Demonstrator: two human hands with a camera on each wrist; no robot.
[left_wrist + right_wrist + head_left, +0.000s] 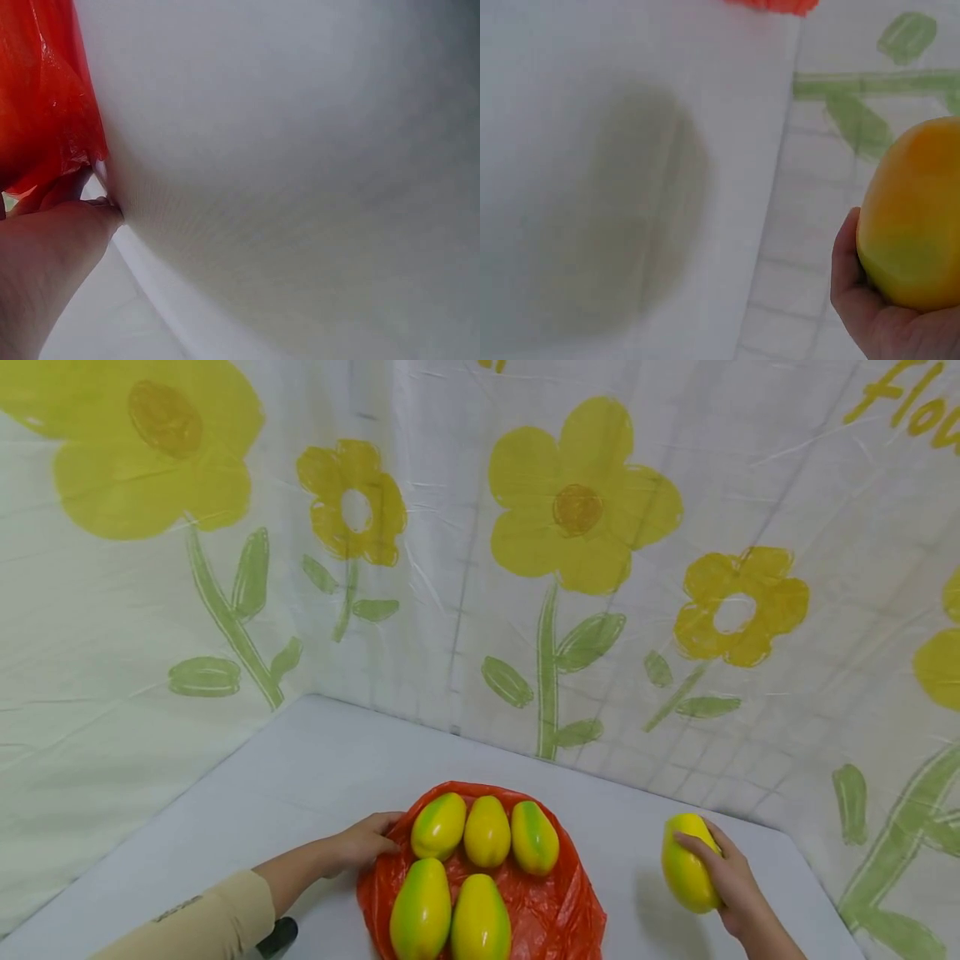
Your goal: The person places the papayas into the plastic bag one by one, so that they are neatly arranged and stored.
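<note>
My right hand [733, 883] grips a glossy yellow-green papaya [684, 868] above the table, to the right of a red plastic bag [543, 914]. In the right wrist view, fingers curl around the lower side of this papaya [915, 217]. Several similar papayas lie on the spread red bag, three in a back row, such as the middle papaya [487, 832], and two in front, such as the left one [421, 910]. At the bag's left edge, my left hand [366, 842] holds the rim; the red plastic [45, 90] partly hides its fingers in the left wrist view.
A pale table [315, 768] carries the bag. Behind it hangs a white curtain [442, 635] printed with yellow flowers. A small dark object [279, 937] sits beneath the left forearm, mostly hidden by the sleeve [225, 914].
</note>
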